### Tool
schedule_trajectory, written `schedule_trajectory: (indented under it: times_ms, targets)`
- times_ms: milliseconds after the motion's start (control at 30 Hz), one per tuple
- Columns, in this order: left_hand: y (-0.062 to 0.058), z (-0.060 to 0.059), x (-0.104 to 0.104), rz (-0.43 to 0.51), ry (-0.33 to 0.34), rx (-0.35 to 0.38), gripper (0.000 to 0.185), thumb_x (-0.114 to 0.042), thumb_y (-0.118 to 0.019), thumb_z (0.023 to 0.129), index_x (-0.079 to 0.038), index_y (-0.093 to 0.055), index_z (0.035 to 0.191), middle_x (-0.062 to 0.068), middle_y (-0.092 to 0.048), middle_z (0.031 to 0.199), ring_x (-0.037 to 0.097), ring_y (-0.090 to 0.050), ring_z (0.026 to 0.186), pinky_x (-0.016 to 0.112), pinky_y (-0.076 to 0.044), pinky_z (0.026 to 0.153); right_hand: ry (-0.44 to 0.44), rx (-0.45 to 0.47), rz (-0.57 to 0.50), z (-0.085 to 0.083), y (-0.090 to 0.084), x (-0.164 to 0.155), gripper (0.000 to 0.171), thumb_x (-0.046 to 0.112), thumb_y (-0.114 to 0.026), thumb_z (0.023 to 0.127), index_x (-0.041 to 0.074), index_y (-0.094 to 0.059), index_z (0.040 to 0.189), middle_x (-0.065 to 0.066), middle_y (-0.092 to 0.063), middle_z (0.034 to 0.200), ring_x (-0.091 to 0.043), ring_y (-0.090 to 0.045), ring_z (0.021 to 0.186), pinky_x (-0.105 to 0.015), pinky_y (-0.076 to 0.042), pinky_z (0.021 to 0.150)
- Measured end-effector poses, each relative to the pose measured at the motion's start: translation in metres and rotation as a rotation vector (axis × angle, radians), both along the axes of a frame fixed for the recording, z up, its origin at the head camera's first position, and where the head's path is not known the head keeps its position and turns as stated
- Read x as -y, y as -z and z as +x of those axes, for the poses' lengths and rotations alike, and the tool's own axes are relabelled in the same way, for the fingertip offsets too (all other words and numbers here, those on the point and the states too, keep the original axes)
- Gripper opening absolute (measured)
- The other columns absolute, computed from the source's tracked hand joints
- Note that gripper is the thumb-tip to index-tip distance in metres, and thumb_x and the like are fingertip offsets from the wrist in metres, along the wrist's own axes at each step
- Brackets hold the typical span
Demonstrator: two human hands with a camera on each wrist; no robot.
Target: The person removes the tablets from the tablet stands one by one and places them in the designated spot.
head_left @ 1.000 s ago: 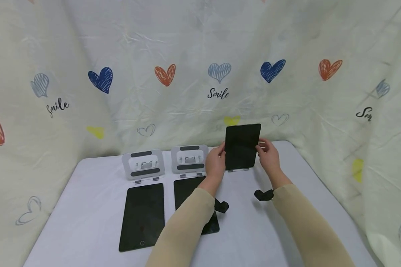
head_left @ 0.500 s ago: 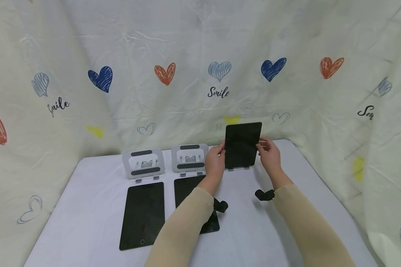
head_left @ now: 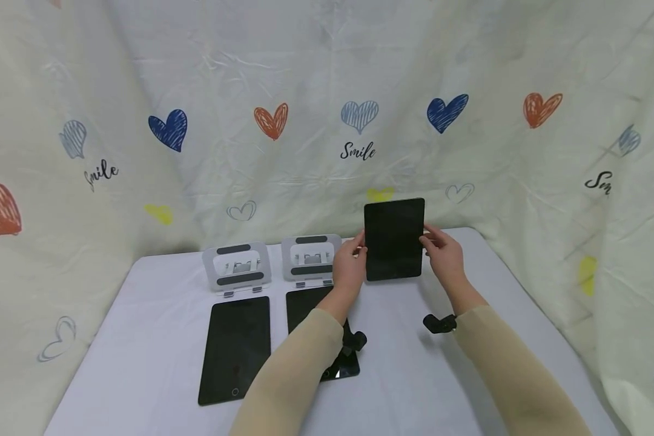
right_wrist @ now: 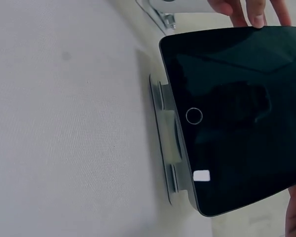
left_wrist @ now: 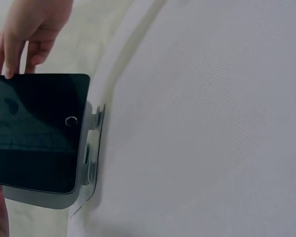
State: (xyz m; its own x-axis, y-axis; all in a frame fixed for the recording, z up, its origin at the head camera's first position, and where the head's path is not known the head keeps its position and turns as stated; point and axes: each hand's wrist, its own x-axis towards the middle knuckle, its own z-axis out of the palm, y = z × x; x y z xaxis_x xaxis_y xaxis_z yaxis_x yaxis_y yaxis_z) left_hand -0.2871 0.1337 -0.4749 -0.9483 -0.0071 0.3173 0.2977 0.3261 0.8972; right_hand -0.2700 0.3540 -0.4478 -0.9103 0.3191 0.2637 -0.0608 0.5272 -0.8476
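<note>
Both hands hold a black tablet (head_left: 394, 239) upright at the back right of the table. My left hand (head_left: 350, 263) grips its left edge, and my right hand (head_left: 445, 254) pinches the right edge between thumb and fingers. A grey folding stand (left_wrist: 42, 198) with a hinged clear base shows behind and below the tablet in the wrist views; the head view hides it. The round home button is at the tablet's lower end. In the right wrist view, my left fingertips (right_wrist: 257, 20) touch the tablet's edge.
Two grey stands (head_left: 237, 266) (head_left: 311, 259) stand at the back left and middle. Before them lie two black tablets, one at left (head_left: 236, 348) and one (head_left: 306, 303) partly under my left forearm. A heart-printed curtain (head_left: 316, 175) hangs behind the white table (head_left: 142, 339).
The held tablet has come slightly nearer and shifted left, and its lower edge now covers the stand's clips. My right hand has moved a little to the right.
</note>
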Motion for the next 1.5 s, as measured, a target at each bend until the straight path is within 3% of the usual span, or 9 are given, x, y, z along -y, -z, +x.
schedule_trajectory:
  times_ms: [167,400,567,867,1067,1367,1500]
  targets:
    - [-0.003,0.004,0.003,0.024,0.023,0.030,0.046,-0.011,-0.064,0.097,-0.027,-0.059,0.140,-0.004,-0.067,0.107,0.015,-0.065,0.098,0.026,-0.054,0.078,-0.045,0.012,0.013,0.009,-0.005,-0.003,0.042,0.020,-0.060,0.101,0.011,-0.057,0.141,-0.020,-0.066,0.118,0.004,-0.056,0.080,-0.011,-0.046,0.068]
    - [-0.004,0.010,0.006,0.039,0.044,0.093,0.049,-0.012,-0.065,0.096,-0.033,-0.057,0.140,-0.006,-0.066,0.104,0.011,-0.063,0.091,0.024,-0.053,0.073,-0.108,0.090,0.064,0.023,-0.011,-0.007,0.047,0.027,-0.059,0.101,0.015,-0.051,0.147,-0.020,-0.064,0.122,-0.027,-0.062,0.088,-0.017,-0.047,0.068]
    - [-0.002,0.018,0.010,0.059,0.080,0.136,0.050,-0.011,-0.065,0.096,-0.033,-0.057,0.140,-0.006,-0.066,0.103,0.010,-0.063,0.087,0.026,-0.055,0.074,-0.168,0.095,0.065,0.029,-0.008,-0.011,0.049,0.023,-0.060,0.101,0.011,-0.049,0.147,-0.022,-0.063,0.121,-0.037,-0.060,0.097,-0.023,-0.052,0.073]
    - [0.000,0.035,0.018,0.082,0.128,0.221,0.049,-0.010,-0.066,0.094,-0.030,-0.059,0.139,-0.004,-0.068,0.102,0.009,-0.065,0.082,0.026,-0.053,0.070,-0.239,0.165,0.069,0.046,0.000,-0.016,0.054,0.024,-0.061,0.100,0.012,-0.045,0.150,-0.021,-0.062,0.122,-0.031,-0.063,0.092,-0.032,-0.053,0.076]
    - [0.003,0.048,0.022,0.103,0.171,0.252,0.050,-0.007,-0.067,0.093,-0.025,-0.060,0.138,-0.003,-0.067,0.099,0.008,-0.065,0.078,0.025,-0.052,0.065,-0.285,0.236,0.063,0.059,0.005,-0.019,0.059,0.025,-0.061,0.100,0.011,-0.038,0.153,-0.023,-0.058,0.127,-0.038,-0.061,0.094,-0.044,-0.051,0.078]
    - [0.009,0.067,0.023,0.147,0.204,0.303,0.051,-0.004,-0.067,0.091,-0.022,-0.060,0.139,-0.001,-0.067,0.097,0.012,-0.065,0.073,0.024,-0.050,0.059,-0.323,0.312,0.043,0.070,0.006,-0.022,0.062,0.020,-0.064,0.098,0.007,-0.037,0.153,-0.025,-0.060,0.124,-0.022,-0.059,0.075,-0.042,-0.047,0.072]
    - [0.012,0.076,0.023,0.142,0.228,0.335,0.052,-0.004,-0.067,0.092,-0.020,-0.058,0.140,-0.002,-0.066,0.097,0.014,-0.063,0.072,0.023,-0.048,0.058,-0.329,0.361,0.035,0.075,0.007,-0.024,0.064,0.020,-0.065,0.097,0.007,-0.037,0.153,-0.024,-0.060,0.123,-0.022,-0.057,0.074,-0.040,-0.046,0.069]
